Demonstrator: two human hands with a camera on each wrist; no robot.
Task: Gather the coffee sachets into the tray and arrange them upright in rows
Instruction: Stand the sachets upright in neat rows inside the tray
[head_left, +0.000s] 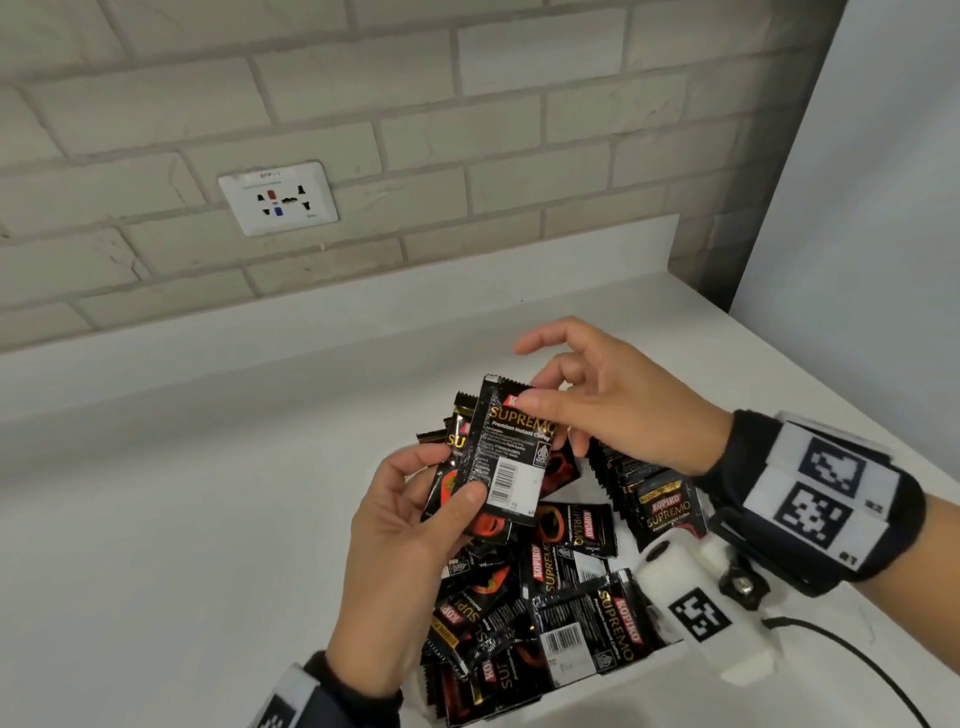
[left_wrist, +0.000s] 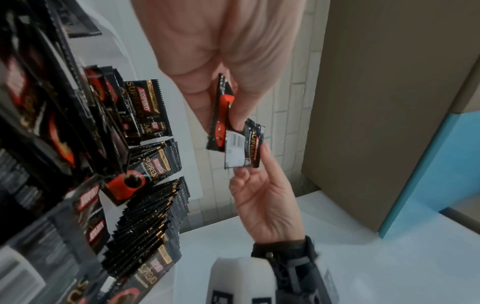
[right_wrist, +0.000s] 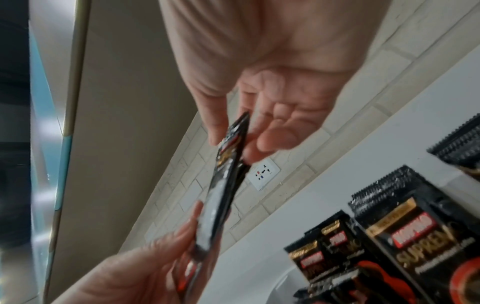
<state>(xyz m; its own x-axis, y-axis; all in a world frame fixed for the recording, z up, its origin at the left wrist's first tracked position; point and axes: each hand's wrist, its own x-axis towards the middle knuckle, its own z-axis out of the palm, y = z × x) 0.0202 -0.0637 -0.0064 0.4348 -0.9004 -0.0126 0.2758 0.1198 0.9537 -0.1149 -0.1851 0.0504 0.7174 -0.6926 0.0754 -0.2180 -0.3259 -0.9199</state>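
Over white counter (head_left: 208, 493), both hands pinch sachets (head_left: 511, 457) (black)

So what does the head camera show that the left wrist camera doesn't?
Only the head view shows the wall socket and the loose jumble of sachets lying flat in the tray. Only the left wrist view shows the long upright row of sachets packed edge to edge. Both show the left hand gripping a small stack of sachets while the right hand pinches the front one's top.
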